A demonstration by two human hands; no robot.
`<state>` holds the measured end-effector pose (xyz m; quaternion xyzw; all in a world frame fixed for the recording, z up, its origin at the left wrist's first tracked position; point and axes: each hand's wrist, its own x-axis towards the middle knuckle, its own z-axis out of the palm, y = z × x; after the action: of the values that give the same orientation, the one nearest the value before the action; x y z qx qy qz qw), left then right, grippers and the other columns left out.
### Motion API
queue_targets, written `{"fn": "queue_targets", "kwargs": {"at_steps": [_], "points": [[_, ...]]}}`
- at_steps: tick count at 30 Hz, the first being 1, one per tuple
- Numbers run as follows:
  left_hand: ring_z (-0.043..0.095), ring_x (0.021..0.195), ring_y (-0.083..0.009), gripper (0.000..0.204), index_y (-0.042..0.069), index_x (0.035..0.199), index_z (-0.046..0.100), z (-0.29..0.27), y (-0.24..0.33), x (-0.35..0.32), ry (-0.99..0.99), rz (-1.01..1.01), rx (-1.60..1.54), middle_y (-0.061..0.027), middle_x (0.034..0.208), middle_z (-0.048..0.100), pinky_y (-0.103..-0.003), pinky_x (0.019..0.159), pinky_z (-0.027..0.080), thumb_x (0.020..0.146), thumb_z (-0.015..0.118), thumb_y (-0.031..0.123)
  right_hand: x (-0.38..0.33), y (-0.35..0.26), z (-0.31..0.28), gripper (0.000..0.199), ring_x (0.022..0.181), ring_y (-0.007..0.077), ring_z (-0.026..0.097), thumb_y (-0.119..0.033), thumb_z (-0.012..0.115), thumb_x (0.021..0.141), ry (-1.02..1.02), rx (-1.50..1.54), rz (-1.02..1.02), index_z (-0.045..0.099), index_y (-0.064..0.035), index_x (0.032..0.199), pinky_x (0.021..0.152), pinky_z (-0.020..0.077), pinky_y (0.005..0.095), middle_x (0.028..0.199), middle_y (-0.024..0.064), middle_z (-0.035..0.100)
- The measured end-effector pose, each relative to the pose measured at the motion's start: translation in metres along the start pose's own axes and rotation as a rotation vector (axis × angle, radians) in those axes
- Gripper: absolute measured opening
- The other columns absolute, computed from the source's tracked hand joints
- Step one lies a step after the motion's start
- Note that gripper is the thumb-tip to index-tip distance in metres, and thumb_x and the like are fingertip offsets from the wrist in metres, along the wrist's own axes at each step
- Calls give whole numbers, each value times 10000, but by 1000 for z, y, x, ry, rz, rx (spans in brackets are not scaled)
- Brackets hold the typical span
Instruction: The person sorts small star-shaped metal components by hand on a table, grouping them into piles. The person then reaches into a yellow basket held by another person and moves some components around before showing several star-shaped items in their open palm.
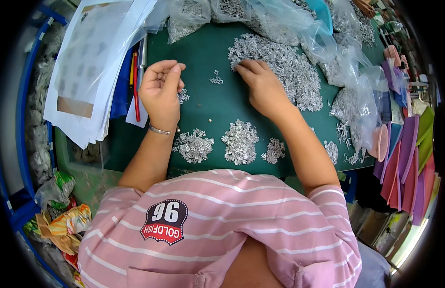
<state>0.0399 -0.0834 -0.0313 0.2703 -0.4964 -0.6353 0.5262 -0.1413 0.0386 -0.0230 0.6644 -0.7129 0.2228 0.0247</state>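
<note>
A wide heap of small silvery metal pieces covers the back right of the green table. At its left edge, the fingertips of my right hand are pinched together against the pieces; what they hold is hidden. My left hand is raised over the table's left side, fingers curled and thumb pressed to the forefinger. Anything in that pinch is too small to make out. Between my hands lie a few loose metal pieces. Beside my left wrist sits another small cluster of pieces, partly covered by the hand.
Near the front edge are separate piles: one on the left, a middle one and a smaller one. Clear plastic bags of metal pieces line the back and right. Papers and a red pen lie left.
</note>
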Motion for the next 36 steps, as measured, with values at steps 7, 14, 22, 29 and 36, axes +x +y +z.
{"fn": "queue_targets", "kwargs": {"at_steps": [7,14,22,29,36], "points": [[496,579,-62,103,-27,960,586,4,8,-5,-26,-47,-13,-117,865,661,-172,521,394,857,583,-15,-49,-11,-30,423,1105,327,520,106,511,664,-144,35,42,604,18,1067,929,441,387,1201,145,557],[497,579,-61,104,-26,959,587,4,5,-7,-40,-47,22,-113,857,661,-174,517,392,856,587,-14,-62,-16,-34,343,1003,329,559,82,552,678,-29,112,81,626,9,1005,858,462,390,1105,138,595],[501,584,-60,100,-27,955,590,5,0,-5,-52,-55,29,-113,858,659,-173,518,391,856,592,-13,-25,-4,-9,143,868,324,572,12,607,730,111,83,194,644,-6,867,762,477,394,891,126,605],[518,602,-56,115,8,966,608,1,-8,-3,-167,-91,195,-58,836,661,-170,537,415,852,614,24,-10,8,-4,92,818,342,561,-52,660,742,46,88,355,640,-4,818,724,472,420,833,150,576],[595,779,-291,415,13,1088,573,28,-14,8,-700,265,1137,-149,952,551,-355,727,496,717,733,107,-23,11,-7,87,801,353,559,-48,661,740,58,-16,293,603,-16,797,693,469,430,822,154,563]]}}
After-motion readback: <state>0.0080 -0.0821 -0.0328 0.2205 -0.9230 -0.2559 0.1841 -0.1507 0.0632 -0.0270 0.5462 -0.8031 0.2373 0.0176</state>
